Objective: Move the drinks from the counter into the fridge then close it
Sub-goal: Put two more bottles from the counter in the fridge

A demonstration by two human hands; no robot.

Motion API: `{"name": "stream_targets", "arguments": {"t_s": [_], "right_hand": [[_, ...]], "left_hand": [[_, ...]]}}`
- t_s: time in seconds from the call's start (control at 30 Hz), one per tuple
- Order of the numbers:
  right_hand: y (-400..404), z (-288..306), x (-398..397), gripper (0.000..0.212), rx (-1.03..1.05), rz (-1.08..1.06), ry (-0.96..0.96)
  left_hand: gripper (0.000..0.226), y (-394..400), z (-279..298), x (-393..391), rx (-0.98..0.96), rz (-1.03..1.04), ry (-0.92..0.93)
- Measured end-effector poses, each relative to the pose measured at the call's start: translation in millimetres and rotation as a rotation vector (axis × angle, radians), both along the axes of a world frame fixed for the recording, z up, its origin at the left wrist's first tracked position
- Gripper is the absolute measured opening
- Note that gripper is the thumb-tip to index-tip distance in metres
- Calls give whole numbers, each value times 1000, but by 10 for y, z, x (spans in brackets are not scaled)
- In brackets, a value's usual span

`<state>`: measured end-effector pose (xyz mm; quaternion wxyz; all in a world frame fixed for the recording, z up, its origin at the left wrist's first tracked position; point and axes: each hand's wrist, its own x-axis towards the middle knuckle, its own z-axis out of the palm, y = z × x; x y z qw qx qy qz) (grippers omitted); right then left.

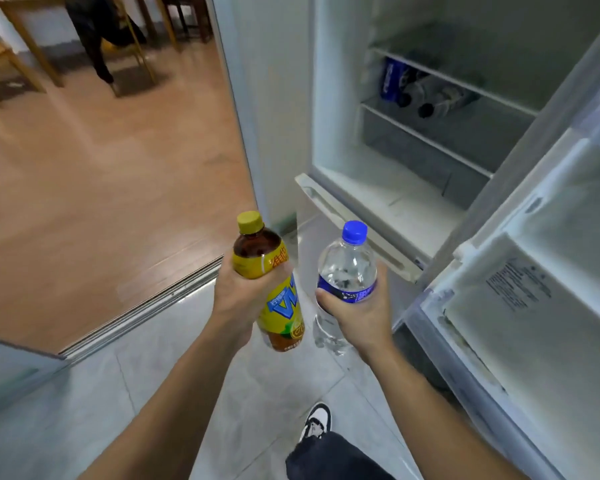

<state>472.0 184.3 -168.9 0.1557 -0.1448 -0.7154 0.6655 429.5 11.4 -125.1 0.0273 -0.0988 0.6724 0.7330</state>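
In front of the open fridge [329,98], my left hand [246,299] is wrapped tight around the yellow-labelled tea bottle [274,282] and my right hand [359,311] is closed round the clear water bottle [343,282], both upright and just apart. I should lift them onto the glass shelf [426,140] where other bottles [420,93] lie. Better one at a time, so neither knocks the open door [534,289].

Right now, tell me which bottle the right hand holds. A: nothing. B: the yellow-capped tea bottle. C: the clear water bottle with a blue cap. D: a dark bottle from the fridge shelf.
C: the right hand is wrapped around the water bottle, while the left hand holds the tea bottle.
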Motion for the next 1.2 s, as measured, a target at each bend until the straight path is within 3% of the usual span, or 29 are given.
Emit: {"name": "stream_targets", "arguments": {"t_s": [0.27,0.73,1.0,1.2], "right_hand": [[500,238,-1188,76,23,-298,43],[1298,281,-2724,70,156,-792,0],[1510,152,-3137,71,77,-896,-104],[1635,153,-3191,84,55,-919,-124]], "left_hand": [[76,724,197,-1483,-34,-164,30],[67,1871,165,-3683,-194,-672,217],[75,2296,-103,-4327,-250,-865,184],[75,2491,-205,-4488,-224,-995,176]]}}
